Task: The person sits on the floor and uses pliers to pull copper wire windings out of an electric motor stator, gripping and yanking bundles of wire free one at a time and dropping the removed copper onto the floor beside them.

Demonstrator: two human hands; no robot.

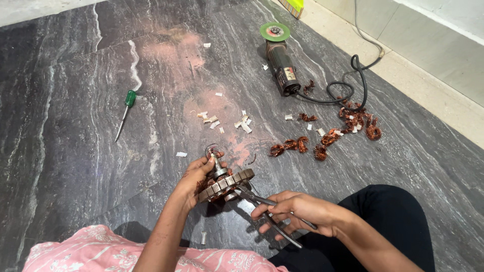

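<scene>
Person sat on a dark marbled stone floor (75,100). Left hand (196,179) was wrapped around a motor armature (227,184), fingers closed over its shaft end and upper windings, holding it tilted just above the floor, in front of the knees. Right hand (302,211) gripped the handles of a pair of pliers (262,206), fingers curled narrow around them; the nose met the armature's slotted steel core. Whether the tips had bitten a wire, the view did not show clearly.

Handling judgement: the armature looked heavy for its size, rigid, all laminated steel and a hard shaft. Slot edges probably sharp. The shaft and core rim seemed the sound places to take hold; remaining copper would be springy and give.

No containers in sight. Loose on the floor instead: tangled copper wire clumps (348,126) to the right, pale insulation scraps (222,121) ahead, an angle grinder (280,58) with a green disc and coiled cord, and a green-handled screwdriver (125,113) well apart on the left.
</scene>
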